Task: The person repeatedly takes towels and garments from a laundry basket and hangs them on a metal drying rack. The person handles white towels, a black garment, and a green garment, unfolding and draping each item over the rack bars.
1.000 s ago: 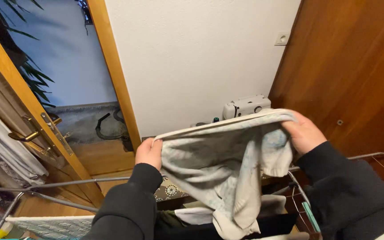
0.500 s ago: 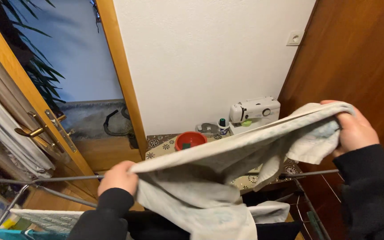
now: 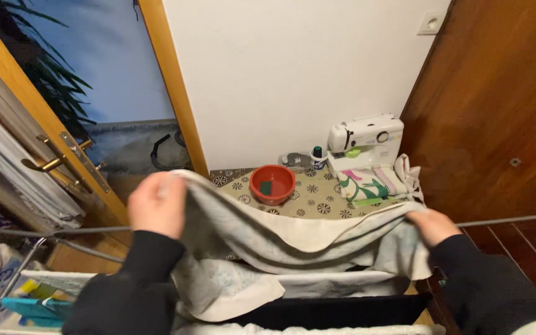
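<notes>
Stretching between two hands, a pale grey-white cloth with a faint bluish print (image 3: pixel 268 239), held out wide above a metal-rod drying rack (image 3: pixel 504 218). Left hand (image 3: pixel 156 203) closed in a fist on one top corner, grip tight around a bunch of fabric, raised higher than the rack's top rod. Right hand (image 3: pixel 432 224) clamped on the opposite corner, fingers curled under the hem, level with that same rod. Held apart this way, judging by the sag, to keep the top edge spread and the rest hanging free rather than bunched. Long axis running left to right, roughly along the rack's rods, tilted: left end up, right end down. Top edge dipping in the middle, lower part drooping in loose folds onto the rack, over a dark garment (image 3: pixel 336 310) and a white towel-like piece (image 3: pixel 336 284) already draped there.

Beyond the rack, against the white wall, a low counter with a beige patterned cover (image 3: pixel 308 200); on it a round red plastic bowl (image 3: pixel 272 183) and a small white sewing machine (image 3: pixel 365 136), with folded colourful fabric (image 3: pixel 367 185) just in front of the machine. Left of the rack, a wooden door with a brass handle (image 3: pixel 43 164), standing open. Right of the rack, a brown wooden panel (image 3: pixel 497 105).
</notes>
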